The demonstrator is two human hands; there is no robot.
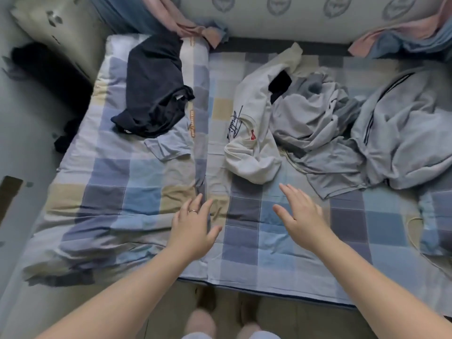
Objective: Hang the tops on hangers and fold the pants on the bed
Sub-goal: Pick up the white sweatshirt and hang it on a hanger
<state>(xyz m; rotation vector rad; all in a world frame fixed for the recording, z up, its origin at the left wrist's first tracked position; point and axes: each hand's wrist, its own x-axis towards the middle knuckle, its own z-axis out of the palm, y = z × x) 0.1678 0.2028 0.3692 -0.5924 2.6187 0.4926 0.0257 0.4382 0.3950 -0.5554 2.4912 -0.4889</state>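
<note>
A crumpled white top [252, 133] with black script print lies mid-bed. To its right sits a heap of grey garments [315, 123], and a grey piece with dark side stripes [406, 128] lies at the far right. A dark navy garment [154, 94] is bunched at the upper left. My left hand [193, 228], wearing a ring, hovers over the checked bedsheet [122, 192] with fingers spread. My right hand [300, 214] reaches forward, open, just below the white top without touching it. Both hands hold nothing. No hangers are visible.
Pink and blue cloth [193, 28] is draped at the headboard [293, 18], and more of it [401, 37] at the upper right. A pillow [56, 28] leans in the upper left corner. The bed's near edge [244, 287] runs above my feet on the floor.
</note>
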